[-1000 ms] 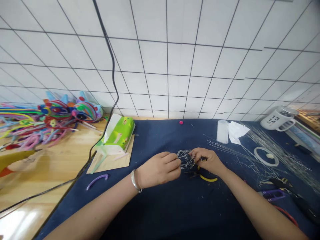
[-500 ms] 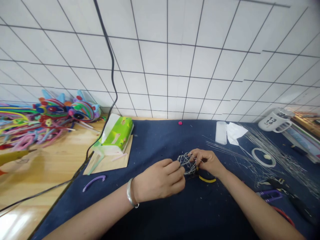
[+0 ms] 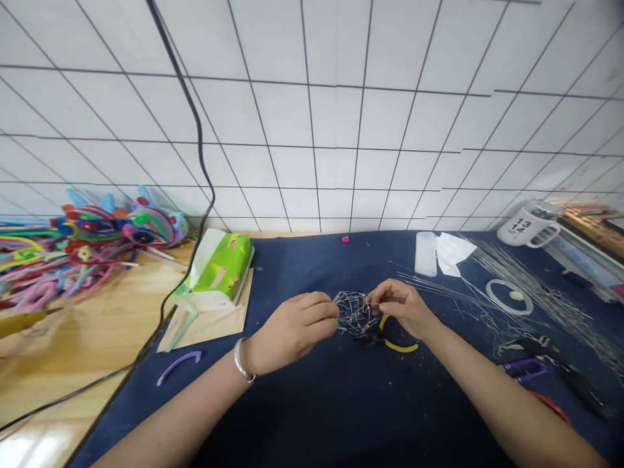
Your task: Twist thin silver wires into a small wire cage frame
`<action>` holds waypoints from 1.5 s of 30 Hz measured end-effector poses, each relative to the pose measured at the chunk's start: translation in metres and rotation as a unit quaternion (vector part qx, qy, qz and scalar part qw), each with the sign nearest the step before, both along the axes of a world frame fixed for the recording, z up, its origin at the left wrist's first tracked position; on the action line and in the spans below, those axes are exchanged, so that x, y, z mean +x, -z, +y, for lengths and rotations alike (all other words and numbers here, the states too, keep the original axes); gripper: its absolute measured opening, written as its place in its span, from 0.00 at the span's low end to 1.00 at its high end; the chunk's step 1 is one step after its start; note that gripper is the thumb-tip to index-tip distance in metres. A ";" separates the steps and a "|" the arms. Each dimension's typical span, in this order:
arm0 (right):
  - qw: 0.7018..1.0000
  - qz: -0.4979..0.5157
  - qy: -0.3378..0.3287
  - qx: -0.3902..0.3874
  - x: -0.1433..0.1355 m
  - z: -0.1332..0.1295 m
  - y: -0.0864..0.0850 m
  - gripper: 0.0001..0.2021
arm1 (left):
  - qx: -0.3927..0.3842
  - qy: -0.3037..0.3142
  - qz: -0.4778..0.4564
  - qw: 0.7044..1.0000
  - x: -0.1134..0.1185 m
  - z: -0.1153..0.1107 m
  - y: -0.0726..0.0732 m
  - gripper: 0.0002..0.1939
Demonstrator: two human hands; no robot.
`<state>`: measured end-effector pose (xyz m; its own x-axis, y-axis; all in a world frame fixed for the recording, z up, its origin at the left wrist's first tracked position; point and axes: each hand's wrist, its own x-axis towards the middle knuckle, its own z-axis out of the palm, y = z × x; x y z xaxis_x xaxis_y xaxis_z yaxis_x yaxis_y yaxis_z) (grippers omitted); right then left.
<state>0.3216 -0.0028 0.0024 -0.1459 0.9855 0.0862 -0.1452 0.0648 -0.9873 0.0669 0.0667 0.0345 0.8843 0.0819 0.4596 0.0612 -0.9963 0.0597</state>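
Note:
A rounded, cage-like wire frame (image 3: 355, 309) of bent grey wire is held between both hands, just above the dark blue cloth. My left hand (image 3: 295, 328), with a silver bangle at the wrist, pinches its left side; the fingertips are partly hidden. On the frame's right side, my right hand (image 3: 402, 307) has thumb and index finger pinched together at the wire. Right behind and below the frame lie pliers with yellow-edged handles (image 3: 400, 346), their jaws partly covered by the wire.
On the left lie a green tissue pack (image 3: 221, 266), a purple curved strip (image 3: 178, 367) and colourful pipe-cleaner figures (image 3: 151, 224). To the right are loose wires (image 3: 546, 292), a white ring coil (image 3: 509, 298), black-handled pliers (image 3: 560, 364) and a white mug (image 3: 529, 224). A black cable (image 3: 199, 136) hangs at left.
My left hand has shifted a little left and the wire frame shows more openly between the hands. The yellow-handled pliers are more visible. The whole view has turned slightly.

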 end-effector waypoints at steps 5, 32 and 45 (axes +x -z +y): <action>0.999 0.002 0.039 -0.014 -0.006 -0.002 0.004 0.17 | 0.019 0.004 0.024 1.000 0.000 -0.003 -0.006 0.08; 0.970 0.027 -0.213 -0.112 0.005 -0.001 0.016 0.15 | -0.146 0.066 0.010 0.987 0.009 -0.007 -0.007 0.07; 0.944 0.062 -0.310 -0.096 0.004 -0.001 0.004 0.11 | -0.254 0.093 -0.028 0.962 0.013 -0.002 0.001 0.05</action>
